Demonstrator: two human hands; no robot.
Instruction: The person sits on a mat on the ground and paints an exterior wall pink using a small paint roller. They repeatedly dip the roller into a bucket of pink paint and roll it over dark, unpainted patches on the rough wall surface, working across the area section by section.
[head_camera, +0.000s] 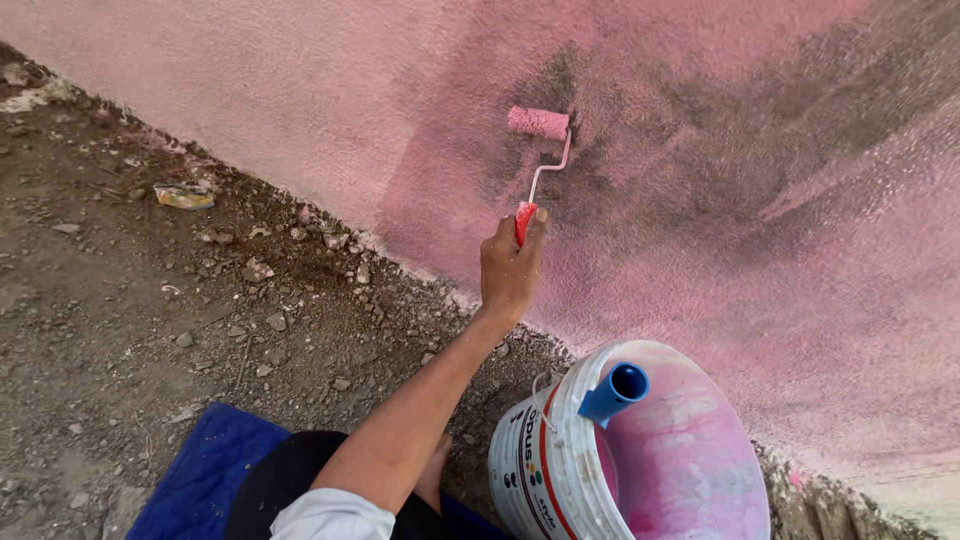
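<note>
My left hand is shut on the red handle of a small paint roller. Its pink sleeve is pressed against the rough wall. The arm reaches up from the lower middle of the view, with a white sleeve at the elbow. Around the roller the wall is pink with dark, thinly covered patches; farther left it is an even pale pink. My right hand is not visible.
A white paint bucket with pink paint inside stands at the lower right, a blue tube resting on its rim. Bare dirt ground with stones and litter lies left. A blue cloth lies under me.
</note>
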